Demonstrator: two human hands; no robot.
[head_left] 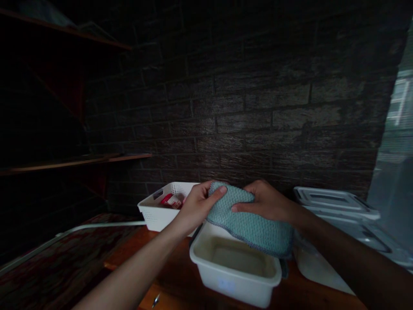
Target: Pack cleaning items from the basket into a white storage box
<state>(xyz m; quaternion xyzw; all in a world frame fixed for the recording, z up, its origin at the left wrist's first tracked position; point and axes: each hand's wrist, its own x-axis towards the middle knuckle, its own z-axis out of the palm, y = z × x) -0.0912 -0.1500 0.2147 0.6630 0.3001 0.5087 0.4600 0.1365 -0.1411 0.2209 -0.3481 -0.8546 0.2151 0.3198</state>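
A blue-green textured cloth (pixel 251 224) with a dark stitched edge hangs between my two hands, above a white plastic tub (pixel 238 280). My left hand (pixel 201 200) pinches its upper left corner, thumb on the near side. With thumb in front and the other fingers behind, my right hand (pixel 266 202) grips the top edge further right. The cloth's lower part drapes over the tub's far rim and right side, covering part of the opening. Inside, the visible part of the tub shows a pale floor.
Behind my left hand stands a white perforated basket (pixel 158 217) holding a red-and-white item (pixel 171 201). Clear lidded containers (pixel 342 215) sit at the right. All rest on a wooden table (pixel 180 280) against a dark brick wall (pixel 226 107); wooden shelves (pixel 74 162) are at left.
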